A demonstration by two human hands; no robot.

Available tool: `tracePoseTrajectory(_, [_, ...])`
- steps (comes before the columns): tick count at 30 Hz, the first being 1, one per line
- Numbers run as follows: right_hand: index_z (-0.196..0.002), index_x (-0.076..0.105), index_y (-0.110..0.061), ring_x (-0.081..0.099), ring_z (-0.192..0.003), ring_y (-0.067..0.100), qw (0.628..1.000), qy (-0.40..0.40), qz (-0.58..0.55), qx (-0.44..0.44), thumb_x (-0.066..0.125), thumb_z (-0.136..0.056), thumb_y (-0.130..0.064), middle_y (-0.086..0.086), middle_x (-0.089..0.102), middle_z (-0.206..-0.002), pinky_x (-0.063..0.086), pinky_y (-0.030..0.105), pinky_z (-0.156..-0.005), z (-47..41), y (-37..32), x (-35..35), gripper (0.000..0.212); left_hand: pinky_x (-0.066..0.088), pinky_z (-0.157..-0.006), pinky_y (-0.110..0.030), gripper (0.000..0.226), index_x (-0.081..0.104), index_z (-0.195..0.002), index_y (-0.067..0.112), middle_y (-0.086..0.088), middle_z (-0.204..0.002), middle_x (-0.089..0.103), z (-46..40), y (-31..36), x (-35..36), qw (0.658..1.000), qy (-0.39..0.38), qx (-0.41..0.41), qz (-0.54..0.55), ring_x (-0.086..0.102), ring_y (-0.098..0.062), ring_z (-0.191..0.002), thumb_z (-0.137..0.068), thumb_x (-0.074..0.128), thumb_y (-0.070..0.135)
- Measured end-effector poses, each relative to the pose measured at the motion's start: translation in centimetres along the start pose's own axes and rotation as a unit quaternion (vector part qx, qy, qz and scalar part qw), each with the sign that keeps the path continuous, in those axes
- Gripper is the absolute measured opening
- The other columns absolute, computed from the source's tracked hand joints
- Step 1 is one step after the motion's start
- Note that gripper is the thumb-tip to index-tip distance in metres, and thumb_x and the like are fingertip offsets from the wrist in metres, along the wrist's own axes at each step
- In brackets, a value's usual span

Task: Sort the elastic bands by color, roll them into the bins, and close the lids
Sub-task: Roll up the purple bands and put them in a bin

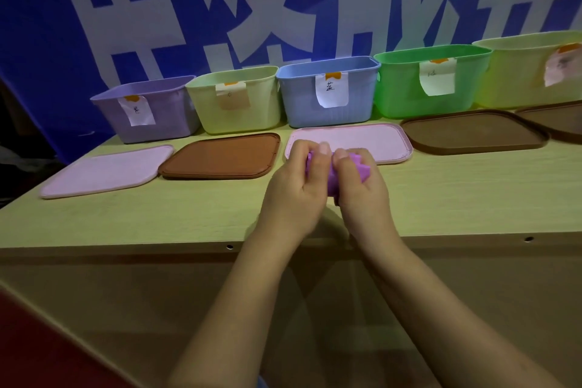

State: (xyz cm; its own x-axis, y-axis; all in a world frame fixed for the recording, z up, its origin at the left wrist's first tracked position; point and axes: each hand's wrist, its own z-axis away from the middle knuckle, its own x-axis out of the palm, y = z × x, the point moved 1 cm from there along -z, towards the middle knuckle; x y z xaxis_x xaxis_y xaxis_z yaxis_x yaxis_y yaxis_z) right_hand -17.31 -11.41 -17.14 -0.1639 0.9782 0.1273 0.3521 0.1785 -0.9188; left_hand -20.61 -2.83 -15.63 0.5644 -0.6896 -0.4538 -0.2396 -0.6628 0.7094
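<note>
At the centre of the frame, above the pale wooden tabletop [441,192], both hands are bunched together round a soft purple elastic band [362,172]: the left hand [296,195] has its fingers curled over one end and the right hand [359,195] pinches the other, so each is clamped on the band, which is held just clear of the table in front of the pink rectangular plastic lid [378,138]. From where I stand the risk looks plain: the band is springy, and if either hand loosens, the half-made roll could uncoil, or it could spring away toward the table's near edge. A second risk is the wrong bin; the lilac plastic bin [163,116] that I judge matches it sits at the upper left of the row, well apart from the hands, with the pale green bin [261,104] and the blue ribbed bin [299,101] closer. As for its lie, the bundle seems to run roughly left to right between the two hands, though most of it is hidden, so I cannot tell its ends.
</note>
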Motion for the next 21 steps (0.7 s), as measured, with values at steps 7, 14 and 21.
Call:
tracePoseTrajectory(7, [-0.088, 0.049, -0.033, 0.056, -0.075, 0.011, 0.992, -0.109, -0.014, -0.06, 0.048, -0.08, -0.04, -0.007, 0.056, -0.085, 0.05, 0.027, -0.061, 0.1, -0.4, 0.2, 0.01, 0.038, -0.057, -0.015, 0.021, 0.05, -0.072, 0.029, 0.009, -0.068, 0.053, -0.4, 0.1, -0.2, 0.992, 0.093, -0.02, 0.084, 0.05, -0.004, -0.065, -0.087, 0.041, 0.04])
tracePoseTrajectory(14, [-0.06, 0.038, -0.026, 0.036, -0.058, 0.016, 0.999, -0.039, -0.012, 0.011, 0.047, -0.085, -0.038, -0.008, 0.04, -0.057, 0.032, 0.03, -0.054, -1.0, -0.1, 0.9, 0.029, 0.037, -0.055, -0.024, 0.033, 0.057, -0.08, 0.012, 0.002, -0.071, 0.054, 0.3, -0.7, 0.3, 0.978, 0.184, 0.101, -0.025, 0.047, -0.014, -0.063, -0.085, 0.037, 0.037])
tracePoseTrajectory(21, [-0.062, 0.035, -0.02, 0.032, -0.054, 0.005, 0.997, 0.0, 0.04, -0.06, 0.047, -0.089, -0.009, -0.008, 0.036, -0.055, 0.031, 0.022, -0.052, -1.1, -0.4, 0.5, 0.032, 0.041, -0.068, -0.024, 0.032, 0.052, -0.077, 0.028, 0.009, -0.072, 0.054, 0.6, -0.4, 1.1, 0.977, 0.098, -0.089, 0.166, 0.051, -0.01, -0.07, -0.079, 0.041, 0.058])
